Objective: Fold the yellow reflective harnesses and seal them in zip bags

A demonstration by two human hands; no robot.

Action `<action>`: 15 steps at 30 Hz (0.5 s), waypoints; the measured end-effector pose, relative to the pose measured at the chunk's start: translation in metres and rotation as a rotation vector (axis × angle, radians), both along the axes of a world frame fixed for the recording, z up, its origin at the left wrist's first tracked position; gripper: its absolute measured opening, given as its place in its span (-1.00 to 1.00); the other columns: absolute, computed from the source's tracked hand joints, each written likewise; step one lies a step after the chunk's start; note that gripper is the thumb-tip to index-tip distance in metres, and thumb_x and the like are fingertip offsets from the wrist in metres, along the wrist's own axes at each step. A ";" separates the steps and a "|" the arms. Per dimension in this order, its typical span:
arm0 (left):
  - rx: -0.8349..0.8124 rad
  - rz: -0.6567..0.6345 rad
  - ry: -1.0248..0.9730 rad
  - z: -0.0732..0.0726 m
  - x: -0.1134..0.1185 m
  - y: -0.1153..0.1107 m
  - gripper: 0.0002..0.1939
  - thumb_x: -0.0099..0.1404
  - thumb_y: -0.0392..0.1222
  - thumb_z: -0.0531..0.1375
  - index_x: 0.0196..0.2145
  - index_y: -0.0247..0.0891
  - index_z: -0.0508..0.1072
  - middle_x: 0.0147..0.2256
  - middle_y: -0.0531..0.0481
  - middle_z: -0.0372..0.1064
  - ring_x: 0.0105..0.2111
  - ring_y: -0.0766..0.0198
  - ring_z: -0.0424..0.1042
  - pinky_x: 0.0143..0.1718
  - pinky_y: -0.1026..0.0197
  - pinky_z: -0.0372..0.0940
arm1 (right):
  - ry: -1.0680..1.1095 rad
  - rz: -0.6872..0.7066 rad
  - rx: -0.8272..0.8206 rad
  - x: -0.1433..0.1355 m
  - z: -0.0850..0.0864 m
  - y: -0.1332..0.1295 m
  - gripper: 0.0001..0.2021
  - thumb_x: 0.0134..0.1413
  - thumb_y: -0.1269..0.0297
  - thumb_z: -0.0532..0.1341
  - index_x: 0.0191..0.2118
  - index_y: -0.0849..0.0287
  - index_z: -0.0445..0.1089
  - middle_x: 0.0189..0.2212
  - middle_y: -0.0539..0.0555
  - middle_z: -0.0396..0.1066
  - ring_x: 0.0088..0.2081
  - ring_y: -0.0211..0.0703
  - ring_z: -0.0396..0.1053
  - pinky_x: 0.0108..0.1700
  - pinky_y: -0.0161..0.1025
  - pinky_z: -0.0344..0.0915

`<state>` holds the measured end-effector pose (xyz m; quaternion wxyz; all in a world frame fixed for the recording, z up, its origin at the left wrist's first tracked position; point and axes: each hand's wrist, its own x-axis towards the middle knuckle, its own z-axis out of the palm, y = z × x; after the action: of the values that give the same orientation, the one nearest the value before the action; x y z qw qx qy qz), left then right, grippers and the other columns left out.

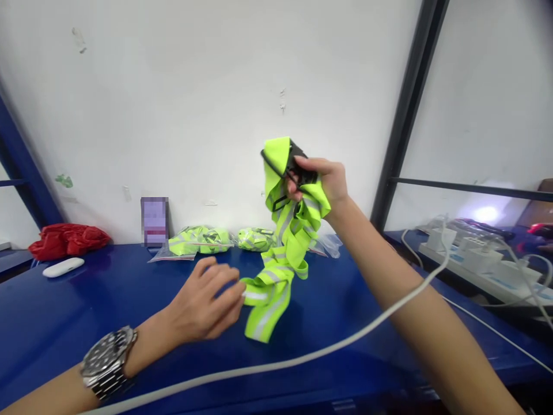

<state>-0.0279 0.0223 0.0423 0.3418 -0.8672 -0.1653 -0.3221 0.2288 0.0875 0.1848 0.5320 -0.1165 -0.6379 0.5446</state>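
Observation:
A bright yellow-green reflective strap harness (pixel 298 236) with silver stripes hangs in a bunched tangle above the table. My right hand (pixel 322 176) is closed on its upper part, gripping the black buckles and a folded length of strap. The lower strands dangle free, one loose end lowest. My left hand (pixel 209 302), slightly blurred, has its fingers curled at the left edge of the lower strap and appears to pinch it; the fingertips are partly hidden. A metal wristwatch (pixel 108 357) is on my left wrist.
Bagged yellow-green harnesses (pixel 201 239) lie along the wall beside a propped phone (pixel 154 222). On the left are a red cloth bundle (pixel 69 241) and a white case (pixel 63 267). A white cable (pixel 276 366) crosses the foreground. Power strips with chargers (pixel 479 259) stand at right.

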 end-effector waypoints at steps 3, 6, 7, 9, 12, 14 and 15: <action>-0.203 0.091 -0.220 0.008 0.033 0.005 -0.70 0.31 -0.20 0.13 -0.03 -0.34 0.27 -0.15 -0.22 0.25 -0.11 0.08 0.26 -0.11 0.02 0.28 | -0.064 0.066 0.123 -0.017 -0.003 -0.007 -0.74 0.04 0.21 0.19 -0.58 0.23 0.30 -0.67 0.07 0.41 -0.71 -0.25 0.25 -0.68 -0.33 0.12; -0.208 0.093 -0.144 0.007 0.059 0.015 -0.44 0.24 0.04 0.20 0.08 -0.34 0.21 -0.04 -0.30 0.20 -0.03 -0.08 0.21 -0.04 -0.16 0.25 | -0.104 0.046 0.203 -0.030 0.000 -0.020 -0.69 0.09 0.13 0.16 -0.59 0.17 0.29 -0.65 0.02 0.39 -0.70 -0.26 0.23 -0.65 -0.31 0.15; -0.234 0.084 -0.121 0.004 0.065 0.018 -0.34 0.20 0.10 0.22 0.12 -0.33 0.18 0.01 -0.32 0.16 0.00 -0.13 0.19 -0.02 -0.21 0.24 | -0.115 0.022 0.206 -0.033 0.003 -0.026 -0.67 0.11 0.10 0.15 -0.59 0.15 0.27 -0.65 0.01 0.37 -0.69 -0.27 0.22 -0.63 -0.30 0.17; -0.364 0.056 -0.149 -0.004 0.074 0.022 -0.17 0.10 0.16 0.29 0.18 -0.28 0.10 0.10 -0.34 0.05 0.02 -0.13 0.20 -0.04 -0.23 0.28 | -0.101 -0.021 0.207 -0.036 0.011 -0.038 -0.64 0.16 0.06 0.07 -0.59 0.11 0.24 -0.62 -0.01 0.33 -0.68 -0.29 0.19 -0.60 -0.29 0.21; -0.638 -0.042 -0.328 -0.013 0.086 0.022 -0.12 0.07 0.16 0.32 0.20 -0.22 0.04 0.10 -0.31 0.03 -0.01 -0.01 0.28 -0.10 -0.11 0.37 | -0.089 -0.119 0.231 -0.035 0.024 -0.053 -0.62 0.20 -0.02 -0.03 -0.55 0.06 0.18 -0.56 -0.02 0.33 -0.65 -0.28 0.19 -0.53 -0.27 0.27; -0.766 -0.130 -0.453 -0.014 0.093 0.021 -0.23 0.16 0.12 0.27 0.18 -0.21 0.04 0.04 -0.26 0.16 -0.01 0.07 0.31 -0.06 -0.05 0.37 | -0.147 -0.195 0.226 -0.034 0.030 -0.060 -0.62 0.17 -0.09 -0.03 -0.51 0.04 0.18 -0.56 -0.02 0.33 -0.62 -0.25 0.22 -0.50 -0.24 0.30; -0.798 -0.154 -0.504 -0.012 0.097 0.022 -0.29 0.20 0.10 0.24 0.17 -0.22 0.05 0.00 -0.23 0.23 -0.03 0.09 0.34 -0.06 -0.03 0.37 | -0.181 -0.217 0.216 -0.034 0.032 -0.062 -0.63 0.16 -0.11 -0.02 -0.50 0.03 0.19 -0.56 -0.01 0.34 -0.62 -0.23 0.23 -0.50 -0.23 0.32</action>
<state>0.0689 0.0441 0.0298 -0.0934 -0.8353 -0.2891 -0.4582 0.1952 0.0258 0.2165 0.5377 -0.1755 -0.7214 0.3995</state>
